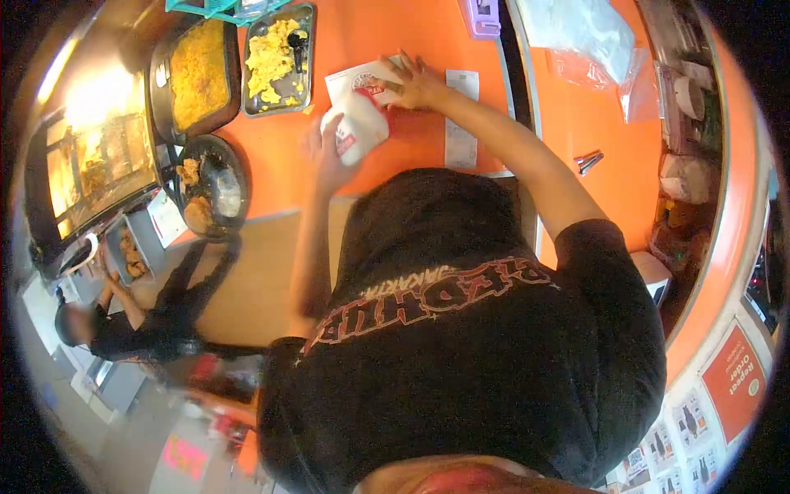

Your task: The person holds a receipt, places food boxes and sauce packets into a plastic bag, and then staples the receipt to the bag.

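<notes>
My left hand [327,156] is wrapped round the side of a white package [362,128] with red print, held just above the orange counter [280,156]. My right hand [411,84] has its fingers spread over a flat white printed piece [341,81] with a red logo, which lies behind the package. Right of them, a long paper slip [462,119] lies on the counter, near my right forearm.
A tray of yellow food [262,70], a larger orange-yellow tray [200,74] and a black bowl of fried pieces [197,212] stand left. A co-worker [123,329] is at lower left beside a fryer basket. Plastic bags [576,33] lie at upper right.
</notes>
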`<act>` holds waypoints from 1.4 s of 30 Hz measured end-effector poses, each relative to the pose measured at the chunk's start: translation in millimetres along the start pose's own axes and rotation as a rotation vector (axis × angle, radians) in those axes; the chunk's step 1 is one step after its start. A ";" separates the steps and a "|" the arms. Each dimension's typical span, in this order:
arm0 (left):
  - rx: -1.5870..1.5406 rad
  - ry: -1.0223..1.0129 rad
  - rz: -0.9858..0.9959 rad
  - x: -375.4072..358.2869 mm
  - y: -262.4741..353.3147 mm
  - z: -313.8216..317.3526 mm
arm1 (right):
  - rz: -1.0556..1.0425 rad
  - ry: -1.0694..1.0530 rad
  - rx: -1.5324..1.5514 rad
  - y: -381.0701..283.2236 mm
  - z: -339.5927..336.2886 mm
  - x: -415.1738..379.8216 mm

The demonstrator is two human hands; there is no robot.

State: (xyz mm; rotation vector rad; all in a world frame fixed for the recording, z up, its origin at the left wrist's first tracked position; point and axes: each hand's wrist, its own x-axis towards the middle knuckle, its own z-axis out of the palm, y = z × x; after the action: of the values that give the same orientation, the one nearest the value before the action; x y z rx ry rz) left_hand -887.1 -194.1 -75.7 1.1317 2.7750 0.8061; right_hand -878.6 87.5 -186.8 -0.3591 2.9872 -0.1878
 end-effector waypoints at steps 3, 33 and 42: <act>-0.003 0.048 0.129 61.2 7.3 -2.9 | 0.040 0.280 0.118 7.3 30.0 -10.7; -0.461 -0.195 -0.101 37.2 -50.4 138.2 | 0.794 0.383 0.098 240.5 -133.1 -254.6; -0.411 -0.201 -0.347 -68.6 -54.0 108.6 | 0.779 0.302 0.239 239.5 -85.2 -297.0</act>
State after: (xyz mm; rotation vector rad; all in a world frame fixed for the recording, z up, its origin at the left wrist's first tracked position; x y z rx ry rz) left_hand -847.2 -223.0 -206.1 0.6025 2.3866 1.0773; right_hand -658.8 399.8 -103.2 0.9145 3.0640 -0.5338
